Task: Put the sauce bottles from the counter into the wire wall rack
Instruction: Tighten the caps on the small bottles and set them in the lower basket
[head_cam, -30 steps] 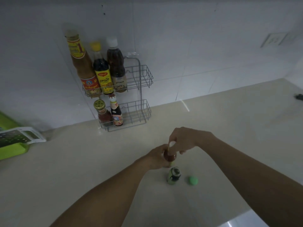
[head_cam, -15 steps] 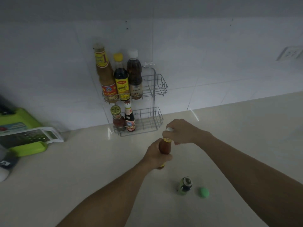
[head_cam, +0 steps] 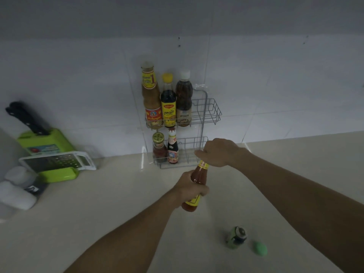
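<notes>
Both hands are on one red sauce bottle (head_cam: 198, 181), which is lifted off the counter (head_cam: 98, 213) just in front of the wire wall rack (head_cam: 208, 115). The left hand (head_cam: 190, 189) is wrapped around the bottle's lower body, fingers closed over its yellow label, and the bottle's base shows below the fist. The right hand (head_cam: 217, 151) is closed over the bottle's top, hiding the cap; only the yellow neck band shows beneath it. The bottle tilts, its top leaning toward the rack's lower shelf.

That rack hangs on the white tiled wall (head_cam: 275, 85) with two shelves. Its upper shelf holds three tall bottles side by side at its left end: a brown sauce bottle (head_cam: 151, 99) with a red and yellow label, a dark bottle with a yellow cap (head_cam: 168, 101), and a dark bottle with a white cap (head_cam: 183, 99). The right part of that shelf is bare wire. On the lower shelf, again at the left, stand a small jar with a gold lid (head_cam: 159, 147) and just beside it a small red-capped bottle (head_cam: 173, 147).

Well in front of the rack, on the counter, stands a small green bottle (head_cam: 236, 237) without its cap, and a green cap (head_cam: 260, 248) lies just beside it. Far left of the rack sit a green knife block (head_cam: 47, 142) with black handles, a white grater (head_cam: 57, 161) leaning against it, and some white containers (head_cam: 17, 190) that are too blurred to identify.
</notes>
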`<state>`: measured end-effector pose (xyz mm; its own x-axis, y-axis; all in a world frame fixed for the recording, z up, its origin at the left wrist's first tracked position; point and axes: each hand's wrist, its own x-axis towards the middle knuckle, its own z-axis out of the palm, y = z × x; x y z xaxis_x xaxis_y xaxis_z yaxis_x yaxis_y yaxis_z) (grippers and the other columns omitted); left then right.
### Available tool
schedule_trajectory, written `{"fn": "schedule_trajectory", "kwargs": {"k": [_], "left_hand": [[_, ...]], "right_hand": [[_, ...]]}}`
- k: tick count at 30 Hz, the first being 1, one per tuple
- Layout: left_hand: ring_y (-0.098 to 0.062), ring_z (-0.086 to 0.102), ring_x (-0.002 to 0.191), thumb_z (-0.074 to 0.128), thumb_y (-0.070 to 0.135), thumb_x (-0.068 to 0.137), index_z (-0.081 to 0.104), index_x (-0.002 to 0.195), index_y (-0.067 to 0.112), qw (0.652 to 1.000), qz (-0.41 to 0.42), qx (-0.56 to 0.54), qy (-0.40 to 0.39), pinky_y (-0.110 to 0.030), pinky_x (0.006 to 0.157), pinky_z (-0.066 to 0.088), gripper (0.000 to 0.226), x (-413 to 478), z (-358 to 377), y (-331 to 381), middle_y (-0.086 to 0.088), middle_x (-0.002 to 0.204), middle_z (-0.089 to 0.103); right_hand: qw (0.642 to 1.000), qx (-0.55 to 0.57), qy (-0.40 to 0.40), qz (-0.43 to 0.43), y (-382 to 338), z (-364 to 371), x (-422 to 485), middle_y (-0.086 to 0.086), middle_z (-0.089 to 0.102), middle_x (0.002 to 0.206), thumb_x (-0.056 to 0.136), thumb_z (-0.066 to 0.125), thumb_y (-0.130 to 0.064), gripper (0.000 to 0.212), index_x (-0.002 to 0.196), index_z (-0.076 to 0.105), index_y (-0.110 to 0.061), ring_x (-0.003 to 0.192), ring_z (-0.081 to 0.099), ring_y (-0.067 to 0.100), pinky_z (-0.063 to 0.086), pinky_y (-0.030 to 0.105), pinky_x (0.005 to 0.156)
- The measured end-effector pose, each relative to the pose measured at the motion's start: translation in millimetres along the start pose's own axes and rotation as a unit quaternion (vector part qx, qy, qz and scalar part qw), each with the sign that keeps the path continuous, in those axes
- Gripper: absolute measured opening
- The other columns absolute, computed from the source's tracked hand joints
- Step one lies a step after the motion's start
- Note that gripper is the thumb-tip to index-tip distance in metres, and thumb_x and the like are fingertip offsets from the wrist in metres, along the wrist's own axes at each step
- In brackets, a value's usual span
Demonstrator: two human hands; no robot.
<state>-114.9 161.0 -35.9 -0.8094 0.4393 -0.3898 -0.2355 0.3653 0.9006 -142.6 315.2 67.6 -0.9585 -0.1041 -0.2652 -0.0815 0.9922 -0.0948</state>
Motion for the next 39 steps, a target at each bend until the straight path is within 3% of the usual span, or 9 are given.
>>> {"fn": "schedule_trajectory", "kwargs": {"k": [4, 7, 10, 14, 17, 21, 25, 31, 39], "left_hand": [[-0.020, 0.061, 0.065, 0.077, 0.019, 0.054, 0.057, 0.074, 0.022, 0.995, 0.010, 0.044, 0.094, -0.029, 0.061, 0.049, 0.029, -3.2, 1.4, 1.8, 0.002, 0.071, 0.065], [-0.021, 0.065, 0.074, 0.073, 0.030, 0.056, 0.054, 0.078, 0.025, 0.973, -0.006, 0.155, 0.174, -0.026, 0.058, 0.042, 0.030, -5.9, 3.8, -1.7, 0.004, 0.076, 0.065], [-0.019, 0.063, 0.068, 0.075, 0.024, 0.054, 0.055, 0.073, 0.024, 0.988, -0.017, 0.098, 0.117, -0.027, 0.060, 0.046, 0.028, -6.9, 0.3, -8.2, 0.004, 0.072, 0.063], [-0.019, 0.056, 0.062, 0.075, 0.014, 0.051, 0.057, 0.070, 0.021, 0.998, -0.025, 0.023, 0.047, -0.033, 0.063, 0.049, 0.027, -7.1, -5.4, -4.6, 0.003, 0.063, 0.059], [-0.017, 0.060, 0.062, 0.076, 0.020, 0.050, 0.057, 0.071, 0.023, 0.994, -0.019, 0.044, 0.096, -0.028, 0.060, 0.049, 0.028, -5.3, -3.3, -1.8, 0.006, 0.065, 0.062], [-0.018, 0.065, 0.066, 0.075, 0.028, 0.051, 0.056, 0.074, 0.026, 0.984, -0.019, 0.126, 0.123, -0.025, 0.054, 0.046, 0.030, -7.1, -2.2, -6.5, 0.004, 0.073, 0.067], [-0.016, 0.056, 0.060, 0.077, 0.016, 0.051, 0.055, 0.064, 0.025, 0.996, -0.023, 0.077, 0.048, -0.029, 0.059, 0.047, 0.027, -8.9, -4.7, -7.1, 0.010, 0.058, 0.057], [-0.019, 0.062, 0.069, 0.075, 0.027, 0.052, 0.056, 0.077, 0.026, 0.988, -0.008, 0.113, 0.109, -0.028, 0.062, 0.048, 0.032, -7.7, 0.3, -5.8, 0.001, 0.077, 0.065], [-0.014, 0.058, 0.061, 0.077, 0.024, 0.047, 0.057, 0.068, 0.027, 0.993, -0.003, 0.054, 0.109, -0.030, 0.060, 0.051, 0.029, -7.1, -1.5, -6.2, 0.010, 0.063, 0.060]], "right_hand": [[0.998, 0.009, 0.056, -0.033, -0.8, 11.5, 1.6, 0.004, 0.056, 0.079, 0.102, 0.029, -0.045, 0.048, 0.076, 0.054, -0.013, 0.083, 0.057, 0.029, 0.042, 0.034, 0.069], [0.999, -0.047, 0.013, 0.012, -6.5, 22.9, 7.4, 0.012, 0.059, 0.101, 0.102, 0.031, -0.034, 0.032, 0.094, 0.054, -0.012, 0.087, 0.053, 0.030, 0.045, 0.037, 0.073], [0.999, 0.008, -0.029, 0.012, -5.4, 18.8, 12.0, 0.010, 0.061, 0.088, 0.100, 0.031, -0.051, 0.052, 0.080, 0.055, -0.011, 0.080, 0.056, 0.026, 0.048, 0.037, 0.075], [0.994, 0.071, 0.051, -0.064, -7.8, 14.6, 8.7, 0.007, 0.053, 0.061, 0.102, 0.034, -0.050, 0.060, 0.058, 0.047, -0.011, 0.065, 0.057, 0.026, 0.044, 0.035, 0.061], [0.993, 0.058, 0.101, -0.032, -8.8, 23.9, 7.5, 0.002, 0.049, 0.063, 0.101, 0.033, -0.041, 0.048, 0.061, 0.044, -0.018, 0.069, 0.053, 0.028, 0.034, 0.030, 0.054], [0.996, 0.057, 0.037, 0.061, -7.3, 31.4, 8.5, 0.002, 0.048, 0.070, 0.097, 0.033, -0.043, 0.041, 0.073, 0.051, -0.016, 0.076, 0.053, 0.028, 0.040, 0.033, 0.066], [0.995, 0.092, 0.044, -0.016, -3.9, 25.9, 6.6, 0.005, 0.051, 0.063, 0.098, 0.036, -0.044, 0.053, 0.056, 0.045, -0.015, 0.065, 0.054, 0.026, 0.033, 0.029, 0.054], [0.998, 0.027, 0.049, 0.014, -9.2, 29.8, 5.0, 0.005, 0.052, 0.080, 0.102, 0.031, -0.032, 0.035, 0.076, 0.046, -0.016, 0.083, 0.055, 0.031, 0.044, 0.034, 0.069], [0.990, 0.072, 0.096, -0.070, -9.0, 23.1, 3.0, 0.009, 0.058, 0.070, 0.104, 0.034, -0.040, 0.049, 0.062, 0.047, -0.016, 0.075, 0.059, 0.030, 0.045, 0.034, 0.063]]}}
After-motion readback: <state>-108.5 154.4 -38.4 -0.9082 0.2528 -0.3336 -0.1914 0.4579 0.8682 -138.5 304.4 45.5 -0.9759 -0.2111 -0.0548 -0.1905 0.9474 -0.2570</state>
